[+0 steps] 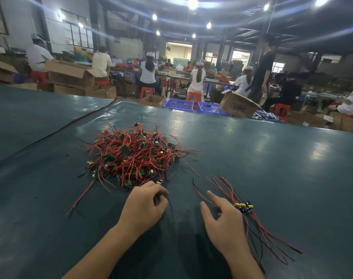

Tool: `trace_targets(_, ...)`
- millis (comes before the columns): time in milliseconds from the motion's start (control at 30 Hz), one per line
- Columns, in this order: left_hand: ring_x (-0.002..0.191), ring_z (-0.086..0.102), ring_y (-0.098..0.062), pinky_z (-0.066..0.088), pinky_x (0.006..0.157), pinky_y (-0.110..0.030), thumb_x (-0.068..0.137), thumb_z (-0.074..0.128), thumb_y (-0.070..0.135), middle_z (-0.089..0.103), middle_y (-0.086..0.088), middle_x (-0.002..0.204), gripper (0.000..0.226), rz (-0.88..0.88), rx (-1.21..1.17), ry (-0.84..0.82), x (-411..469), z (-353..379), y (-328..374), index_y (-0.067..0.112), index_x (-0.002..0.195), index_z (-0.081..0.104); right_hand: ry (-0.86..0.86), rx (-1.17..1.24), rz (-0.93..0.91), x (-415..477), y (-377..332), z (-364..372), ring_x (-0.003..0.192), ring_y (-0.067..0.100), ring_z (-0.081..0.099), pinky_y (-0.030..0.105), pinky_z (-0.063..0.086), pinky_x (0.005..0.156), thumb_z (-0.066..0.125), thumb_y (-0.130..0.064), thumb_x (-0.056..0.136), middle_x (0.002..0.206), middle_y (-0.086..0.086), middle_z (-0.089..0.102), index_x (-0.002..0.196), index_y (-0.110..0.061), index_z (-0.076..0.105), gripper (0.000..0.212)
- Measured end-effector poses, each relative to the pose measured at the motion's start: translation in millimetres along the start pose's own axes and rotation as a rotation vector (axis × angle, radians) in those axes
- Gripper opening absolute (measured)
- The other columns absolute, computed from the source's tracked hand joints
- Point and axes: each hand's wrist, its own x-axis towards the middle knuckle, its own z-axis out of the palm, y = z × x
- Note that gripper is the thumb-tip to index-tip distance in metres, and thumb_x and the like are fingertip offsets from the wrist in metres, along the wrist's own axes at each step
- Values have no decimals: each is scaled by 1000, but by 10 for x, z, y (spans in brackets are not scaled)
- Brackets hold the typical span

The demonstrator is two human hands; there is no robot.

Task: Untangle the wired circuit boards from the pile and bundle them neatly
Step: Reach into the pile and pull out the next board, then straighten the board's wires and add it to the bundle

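A tangled pile of small circuit boards with red and black wires (134,156) lies on the dark green table (272,158). My left hand (144,206) sits at the pile's near edge with its fingers curled, and the fingertips seem to pinch a thin dark wire (170,205). To the right lies a sorted bundle of wired boards (244,207) with its boards side by side and its wires fanned out both ways. My right hand (225,224) rests on the bundle's left side, index finger straight and thumb spread. Its other fingers are hidden.
A seam with a black cord (57,131) crosses the table at the left. Past the far edge stand blue crates (178,104) and cardboard boxes (238,105). Several people sit at benches further back.
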Motion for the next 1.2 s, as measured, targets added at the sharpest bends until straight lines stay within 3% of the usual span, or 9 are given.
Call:
trace_targets(100, 74, 52, 1, 42, 74, -22, 77, 61, 13, 64, 10, 75, 14, 127, -48, 64, -28, -30, 169, 17, 82, 74, -1, 72, -28, -15, -6, 52, 101, 0, 62, 27, 51, 90, 71, -24, 87, 104, -17, 67, 122, -20, 67, 35)
trace_targets(233, 73, 59, -8, 44, 75, -27, 75, 59, 14, 66, 11, 80, 16, 285, -200, -156, -127, 27, 397, 20, 82, 72, -191, 97, -76, -33, -14, 121, 80, 6, 67, 29, 55, 77, 72, -4, 84, 87, -10, 70, 99, -37, 70, 37)
trace_targets(333, 72, 58, -5, 47, 72, -30, 77, 59, 14, 59, 22, 79, 15, 332, -270, -216, -183, 95, 473, 20, 85, 70, -302, 186, -23, -65, -11, 45, 57, 19, 58, 29, 49, 56, 72, -10, 80, 64, 8, 55, 76, -7, 70, 6)
trace_targets(400, 73, 62, -5, 50, 71, -29, 80, 61, 13, 65, 19, 78, 13, 249, -397, -210, -166, 94, 451, 16, 87, 71, -273, 180, -82, -93, -52, 62, 63, 16, 67, 23, 53, 59, 69, 3, 83, 71, 6, 65, 90, 9, 70, 10)
trace_targets(467, 67, 64, -13, 52, 68, -30, 84, 61, 23, 68, 3, 71, 14, 69, -606, -196, -118, 55, 437, 12, 84, 69, -151, 186, -119, -94, -84, 70, 76, 7, 69, 18, 52, 70, 72, 3, 82, 87, 1, 72, 103, -3, 73, 21)
trace_targets(633, 59, 61, -21, 50, 62, -30, 97, 43, 47, 68, -14, 66, 61, -225, -760, -264, -22, 38, 386, -1, 67, 65, -25, 355, -68, -44, -166, 56, 68, 11, 68, 26, 55, 66, 69, -16, 88, 74, -1, 72, 93, -22, 73, 9)
trace_targets(733, 62, 66, -18, 51, 61, -25, 86, 38, 56, 72, -9, 71, 62, -357, -708, -378, -20, 96, 356, 5, 77, 73, -15, 543, 44, -30, -197, 23, 64, 16, 70, 26, 56, 56, 66, -14, 89, 76, -1, 74, 81, -26, 75, 17)
trace_targets(933, 92, 72, -20, 56, 78, -27, 85, 54, 43, 75, -5, 96, 38, -334, -887, -301, -28, 153, 350, 16, 106, 69, -117, 743, 261, -48, -328, 32, 69, 19, 73, 35, 60, 64, 63, -12, 90, 75, 5, 76, 68, -25, 79, 30)
trace_targets(1200, 72, 70, -20, 55, 65, -27, 87, 55, 43, 74, -2, 80, 33, -236, -729, -141, -46, 166, 362, 17, 88, 75, -92, 766, 358, -37, -311, 28, 58, 16, 66, 33, 56, 57, 65, -23, 91, 72, 4, 74, 72, -25, 80, 24)
